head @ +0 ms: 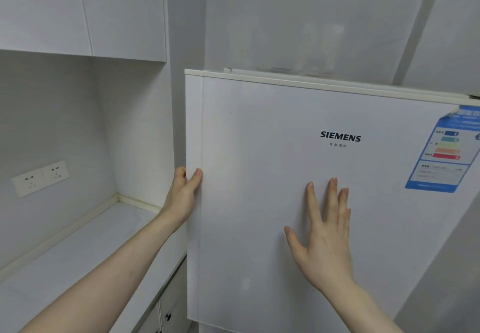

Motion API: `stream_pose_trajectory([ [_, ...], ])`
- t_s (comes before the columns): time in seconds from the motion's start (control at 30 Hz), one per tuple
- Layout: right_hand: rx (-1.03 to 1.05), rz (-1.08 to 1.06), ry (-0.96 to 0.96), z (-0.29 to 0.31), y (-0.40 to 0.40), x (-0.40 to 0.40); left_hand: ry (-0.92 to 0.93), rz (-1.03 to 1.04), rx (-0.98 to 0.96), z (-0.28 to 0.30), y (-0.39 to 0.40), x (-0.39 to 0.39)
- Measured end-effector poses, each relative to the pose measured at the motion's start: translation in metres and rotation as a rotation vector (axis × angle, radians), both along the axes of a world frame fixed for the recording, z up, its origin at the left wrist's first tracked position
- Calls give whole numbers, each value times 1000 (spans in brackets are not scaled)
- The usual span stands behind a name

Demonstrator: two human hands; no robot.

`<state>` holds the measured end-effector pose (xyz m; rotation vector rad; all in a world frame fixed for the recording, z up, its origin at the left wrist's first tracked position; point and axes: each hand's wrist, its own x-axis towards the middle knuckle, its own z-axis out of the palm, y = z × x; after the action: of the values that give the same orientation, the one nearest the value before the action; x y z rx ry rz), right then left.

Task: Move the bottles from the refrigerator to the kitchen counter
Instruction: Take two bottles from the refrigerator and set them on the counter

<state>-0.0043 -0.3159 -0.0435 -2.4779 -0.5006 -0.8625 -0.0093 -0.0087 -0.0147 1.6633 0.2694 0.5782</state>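
The fridge (285, 176) stood shut, its white door filling the right half of the view, so the bottles were out of sight and where they sat could not be told. The left hand (183, 193) gripped the door's left edge: the thumb lay on the front face by the seam, and the fingers (179, 174) curled round the side of the door. The right hand (324, 234) lay flat on the door front, low and right of the middle, its fingers straight and spread, holding nothing, the palm against the panel (whether it pressed hard could not be told). Both forearms were bare.

A black brand name (340, 136) sat on the door above the right hand, and a blue energy label (444, 151) was stuck at the door's right edge, one top corner peeling.

Left of the fridge ran the worktop (78, 254), pale and stone-like, its right end meeting the fridge's side and its back edge sealed to the wall with a cream strip. A double socket (40, 178) was set in the wall above the worktop's back edge. White wall cupboards (85, 10) hung over it, and a drawer with a dark knob (168, 316) showed under the worktop's front edge, just beside the fridge.
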Motion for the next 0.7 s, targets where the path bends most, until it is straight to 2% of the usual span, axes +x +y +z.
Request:
stream_pose_trajectory([
  [0.33, 77, 129, 50, -10, -18, -53, -25, 47, 84, -8, -21, -89],
  [0.7, 129, 255, 160, -35, 12, -135, -43, -49, 129, -7, -38, -154],
])
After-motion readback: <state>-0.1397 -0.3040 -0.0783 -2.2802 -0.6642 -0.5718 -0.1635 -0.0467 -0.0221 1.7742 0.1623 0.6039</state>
